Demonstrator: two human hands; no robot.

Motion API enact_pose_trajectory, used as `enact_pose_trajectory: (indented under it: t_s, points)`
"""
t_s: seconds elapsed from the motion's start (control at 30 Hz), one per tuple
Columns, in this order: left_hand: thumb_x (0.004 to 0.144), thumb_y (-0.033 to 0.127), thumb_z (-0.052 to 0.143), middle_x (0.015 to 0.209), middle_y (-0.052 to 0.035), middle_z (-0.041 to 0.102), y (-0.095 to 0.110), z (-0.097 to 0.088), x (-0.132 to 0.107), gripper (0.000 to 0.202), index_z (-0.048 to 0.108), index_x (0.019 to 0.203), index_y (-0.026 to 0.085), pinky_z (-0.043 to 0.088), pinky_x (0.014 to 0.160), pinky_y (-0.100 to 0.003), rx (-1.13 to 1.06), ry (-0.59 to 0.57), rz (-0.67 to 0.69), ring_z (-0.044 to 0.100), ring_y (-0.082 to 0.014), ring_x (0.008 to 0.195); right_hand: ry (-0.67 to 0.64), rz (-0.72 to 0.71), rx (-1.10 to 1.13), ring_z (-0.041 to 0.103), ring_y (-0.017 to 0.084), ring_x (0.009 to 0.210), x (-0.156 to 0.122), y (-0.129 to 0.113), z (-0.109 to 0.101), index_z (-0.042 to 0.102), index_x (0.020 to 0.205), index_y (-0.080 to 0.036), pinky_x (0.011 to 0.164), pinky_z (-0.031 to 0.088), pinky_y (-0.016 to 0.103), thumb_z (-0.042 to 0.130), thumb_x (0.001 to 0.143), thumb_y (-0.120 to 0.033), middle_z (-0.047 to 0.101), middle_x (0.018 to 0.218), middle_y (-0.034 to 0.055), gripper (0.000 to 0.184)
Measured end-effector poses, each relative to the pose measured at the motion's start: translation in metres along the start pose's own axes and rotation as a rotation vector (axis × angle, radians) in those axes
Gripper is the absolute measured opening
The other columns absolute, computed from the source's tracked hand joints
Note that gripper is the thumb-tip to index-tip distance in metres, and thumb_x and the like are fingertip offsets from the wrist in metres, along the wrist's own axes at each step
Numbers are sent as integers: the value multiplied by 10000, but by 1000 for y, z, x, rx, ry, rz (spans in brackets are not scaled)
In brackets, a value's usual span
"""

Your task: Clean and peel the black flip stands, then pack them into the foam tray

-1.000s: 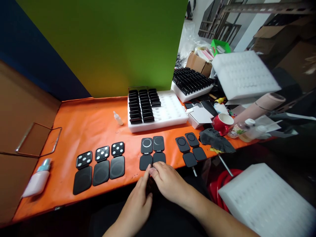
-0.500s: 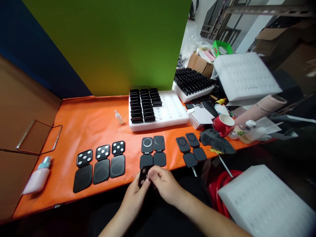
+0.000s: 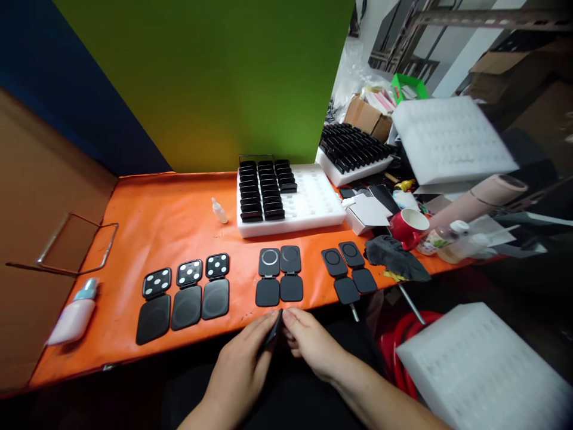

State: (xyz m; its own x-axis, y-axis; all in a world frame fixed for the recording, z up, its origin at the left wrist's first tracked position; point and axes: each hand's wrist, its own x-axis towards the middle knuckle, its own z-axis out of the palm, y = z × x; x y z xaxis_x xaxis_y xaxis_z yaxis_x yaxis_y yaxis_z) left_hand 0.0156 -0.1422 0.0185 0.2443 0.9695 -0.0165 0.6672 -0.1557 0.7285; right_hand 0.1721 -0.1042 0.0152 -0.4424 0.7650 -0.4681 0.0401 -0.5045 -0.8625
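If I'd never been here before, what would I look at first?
Probably the bright orange tabletop, with a big green panel standing behind it. Left of the middle, three black hinged pads show white dots like dice. At the near edge, the left hand holds a thin dark piece, with the right hand beside it.

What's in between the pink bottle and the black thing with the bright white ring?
In the head view, three black hinged pads with white dots lie in a row on the orange table between them.
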Motion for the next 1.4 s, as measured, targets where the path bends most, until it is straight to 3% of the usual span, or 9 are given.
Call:
enact_pose_trajectory:
  t_s: [0.1, 0.2, 0.53, 0.67, 0.77, 0.87, 0.97, 1.07, 1.4]
  points:
    - [786, 115, 427, 1257, 2, 508, -2, 2, -5, 502, 423, 1256, 292, 393, 962, -275, 63, -5, 39, 492, -167, 1123, -61, 116, 184, 257, 44, 475, -3, 2, -1, 429, 771, -181, 435, 183, 153, 405, 837, -523, 312, 627, -58, 349]
    - [760, 99, 445, 1255, -13, 510, -3, 4, -8, 524, 430, 1254, 275, 395, 962, -281, 119, 4, 76, 493, -178, 1122, -85, 116, 210, 237, 42, 473, -6, 0, -3, 468, 773, -168, 429, 151, 151, 449, 814, -521, 307, 607, -59, 356]
    - [785, 64, 399, 1145, -52, 552, 7, 5, 1, 430, 492, 1162, 249, 434, 876, -256, -46, 23, 94, 529, -153, 1034, 84, 64, 587, 178, 41, 428, 1, 14, 13, 423, 665, -165, 383, 96, 176, 577, 759, -398, 273, 513, -81, 295]
    - [833, 231, 453, 1065, -65, 603, 4, 7, 6, 262, 567, 1067, 214, 416, 875, -281, -331, 50, -138, 554, -180, 985, 22, 99, 689, 158, 36, 404, 1, 11, 11, 456, 683, -160, 381, 110, 176, 525, 796, -455, 269, 495, -84, 323]
    - [788, 373, 529, 894, -68, 659, 1, 2, 13, 269, 618, 924, 159, 458, 754, -283, -653, 181, -451, 594, -204, 847, -124, 182, 720, 162, 32, 399, -2, 2, 7, 504, 752, -153, 383, 117, 170, 436, 829, -510, 292, 517, -76, 371]
    - [724, 414, 600, 817, -56, 669, 1, -6, 18, 305, 633, 848, 137, 459, 666, -256, -818, 303, -564, 592, -192, 756, -206, 207, 630, 235, 25, 419, -6, -5, 7, 536, 804, -135, 394, 157, 159, 486, 826, -413, 368, 572, -53, 284]
    - [718, 400, 614, 778, -43, 675, 5, -11, 16, 273, 651, 793, 141, 459, 685, -242, -757, 295, -517, 597, -185, 754, -189, 172, 478, 260, 31, 403, -8, -6, 10, 550, 823, -129, 383, 199, 163, 491, 828, -423, 419, 546, -41, 300]
    - [764, 361, 573, 830, -40, 685, 8, -8, 9, 243, 658, 895, 175, 477, 726, -253, -625, 240, -374, 618, -184, 779, -174, 205, 448, 216, 28, 373, -7, -4, 14, 529, 776, -140, 358, 166, 159, 486, 816, -494, 390, 495, -56, 359]
    - [828, 116, 483, 1188, -15, 571, 7, -3, -7, 431, 477, 1212, 311, 449, 897, -252, -294, 150, 179, 552, -155, 1052, -142, 591, 1022, 253, 16, 359, -12, -11, 10, 469, 680, -151, 349, 150, 127, 552, 788, -373, 330, 478, -77, 261]
